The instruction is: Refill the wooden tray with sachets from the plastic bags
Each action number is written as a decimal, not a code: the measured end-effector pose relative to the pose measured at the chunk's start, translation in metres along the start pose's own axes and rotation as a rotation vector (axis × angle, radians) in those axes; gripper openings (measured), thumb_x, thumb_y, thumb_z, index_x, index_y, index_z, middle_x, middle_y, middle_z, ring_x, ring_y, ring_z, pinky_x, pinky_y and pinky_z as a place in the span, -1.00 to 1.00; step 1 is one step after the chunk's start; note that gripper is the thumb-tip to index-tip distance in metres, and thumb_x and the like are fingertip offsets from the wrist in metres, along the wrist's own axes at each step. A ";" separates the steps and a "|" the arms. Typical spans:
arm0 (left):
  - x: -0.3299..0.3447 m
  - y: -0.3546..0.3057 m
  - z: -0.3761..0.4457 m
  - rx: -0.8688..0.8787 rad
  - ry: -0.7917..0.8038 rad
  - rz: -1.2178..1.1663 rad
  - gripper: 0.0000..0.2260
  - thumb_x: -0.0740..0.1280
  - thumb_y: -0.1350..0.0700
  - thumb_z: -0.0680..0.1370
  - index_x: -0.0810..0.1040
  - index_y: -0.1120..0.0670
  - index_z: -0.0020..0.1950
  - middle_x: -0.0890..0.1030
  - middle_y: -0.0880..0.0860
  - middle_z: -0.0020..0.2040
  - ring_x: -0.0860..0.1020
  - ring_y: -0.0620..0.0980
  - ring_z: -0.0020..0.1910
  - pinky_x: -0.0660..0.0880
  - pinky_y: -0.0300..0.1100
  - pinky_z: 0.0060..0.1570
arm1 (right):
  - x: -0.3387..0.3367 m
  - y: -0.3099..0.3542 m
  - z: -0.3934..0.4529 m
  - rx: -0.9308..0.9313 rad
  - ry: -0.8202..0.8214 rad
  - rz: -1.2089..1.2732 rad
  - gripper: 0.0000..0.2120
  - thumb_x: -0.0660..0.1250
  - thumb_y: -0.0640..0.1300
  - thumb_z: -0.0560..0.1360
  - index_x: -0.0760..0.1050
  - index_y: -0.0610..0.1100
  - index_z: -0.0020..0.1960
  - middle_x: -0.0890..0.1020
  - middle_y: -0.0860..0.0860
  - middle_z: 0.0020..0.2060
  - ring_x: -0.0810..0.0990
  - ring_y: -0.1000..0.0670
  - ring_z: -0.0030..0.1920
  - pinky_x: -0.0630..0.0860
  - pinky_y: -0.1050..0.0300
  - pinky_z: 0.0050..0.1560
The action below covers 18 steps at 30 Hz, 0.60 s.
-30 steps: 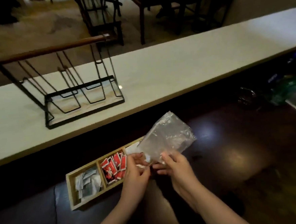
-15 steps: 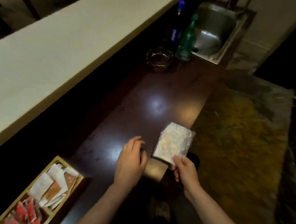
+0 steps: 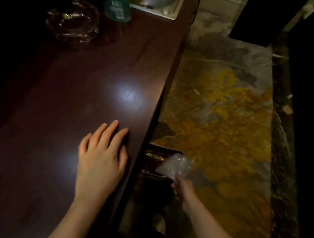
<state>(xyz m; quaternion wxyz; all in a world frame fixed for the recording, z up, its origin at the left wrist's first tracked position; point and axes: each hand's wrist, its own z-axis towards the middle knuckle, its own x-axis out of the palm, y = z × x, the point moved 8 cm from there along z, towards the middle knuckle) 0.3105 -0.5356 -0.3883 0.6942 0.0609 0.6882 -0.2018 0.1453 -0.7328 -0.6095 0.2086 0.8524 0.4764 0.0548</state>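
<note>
Here, a dark, polished wooden worktop (image 3: pixel 62 110) fills the left and middle of the view, running away diagonally toward the upper right. Two pale patches of reflected light are seen on its glossy surface, one near the middle and a fainter one lower down beside the wrist. At the far left end, a clear glass ashtray (image 3: pixel 72 22) is set on the worktop, and just to its right the lower part of a green bottle (image 3: pixel 116 7) with a label is seen standing. Beyond the bottle, a steel sink (image 3: pixel 160 2) is let into the far end of the worktop.

The left hand (image 3: pixel 101 160) is laid flat on the worktop near its front edge, palm down, with the fingers straight and slightly spread; nothing is held in it.

To the right of the edge, below the level of the worktop, a dark opening is seen in which something glints, though what lies there cannot be told. Just in front of it, a crumpled clear plastic bag (image 3: pixel 175 166) is held up by the right hand (image 3: pixel 182 190), whose fingers are curled round the bag's lower end. Whether sachets are left in the bag cannot be told, as it is blurred.

Further right, the floor (image 3: pixel 227 132) is covered in a worn yellow and grey pattern, with a few small pale scraps lying on it. A dark marbled strip (image 3: pixel 282 147) borders the floor on the right, and the rest of the room beyond is lost in shadow.
</note>
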 end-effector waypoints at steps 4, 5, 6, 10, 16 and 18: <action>-0.001 -0.001 0.000 0.002 -0.055 0.007 -0.63 0.17 0.00 0.51 0.45 -0.04 0.32 0.42 0.00 0.42 0.35 0.06 0.41 0.23 0.06 0.32 | 0.018 -0.017 0.051 0.080 0.036 0.026 -0.70 0.16 0.02 0.61 0.49 -0.20 0.05 0.46 -0.01 -0.42 0.33 0.07 -0.50 0.21 0.24 -0.54; -0.001 -0.001 0.000 0.005 -0.072 0.001 -0.62 0.16 0.00 0.51 0.45 -0.04 0.32 0.42 0.00 0.42 0.35 0.06 0.41 0.24 0.07 0.31 | 0.022 -0.020 0.064 0.093 0.046 0.038 -0.68 0.16 0.04 0.60 0.48 -0.20 0.10 0.47 0.00 -0.42 0.33 0.07 -0.51 0.20 0.25 -0.55; -0.002 -0.002 0.001 0.009 -0.081 -0.005 -0.62 0.15 0.00 0.52 0.45 -0.04 0.32 0.42 0.00 0.42 0.35 0.06 0.41 0.24 0.08 0.31 | 0.025 -0.023 0.075 0.105 0.053 0.047 -0.66 0.17 0.06 0.60 0.48 -0.20 0.13 0.47 0.00 -0.42 0.33 0.08 -0.53 0.19 0.27 -0.57; 0.000 -0.001 0.002 0.008 -0.083 0.010 -0.61 0.15 -0.01 0.51 0.44 -0.06 0.33 0.42 -0.02 0.42 0.33 0.05 0.42 0.22 0.07 0.31 | 0.026 -0.041 0.103 0.183 0.065 0.008 -0.56 0.17 0.17 0.57 0.48 -0.20 0.13 0.51 -0.02 -0.43 0.33 0.08 -0.62 0.19 0.31 -0.62; -0.003 -0.003 0.001 0.020 -0.089 0.018 -0.61 0.16 0.00 0.51 0.45 -0.03 0.33 0.42 0.00 0.42 0.34 0.07 0.42 0.25 0.09 0.31 | -0.009 -0.047 0.096 0.170 -0.021 0.009 -0.68 0.17 0.04 0.60 0.53 -0.19 -0.06 0.48 0.01 -0.49 0.34 0.07 -0.56 0.19 0.29 -0.57; -0.006 -0.002 0.002 0.008 -0.077 0.024 -0.61 0.15 0.00 0.51 0.43 -0.04 0.33 0.41 0.00 0.42 0.34 0.07 0.42 0.25 0.10 0.31 | -0.023 -0.046 0.082 0.173 -0.026 0.009 -0.75 0.17 -0.03 0.61 0.50 -0.18 -0.07 0.46 0.01 -0.48 0.33 0.08 -0.55 0.18 0.29 -0.56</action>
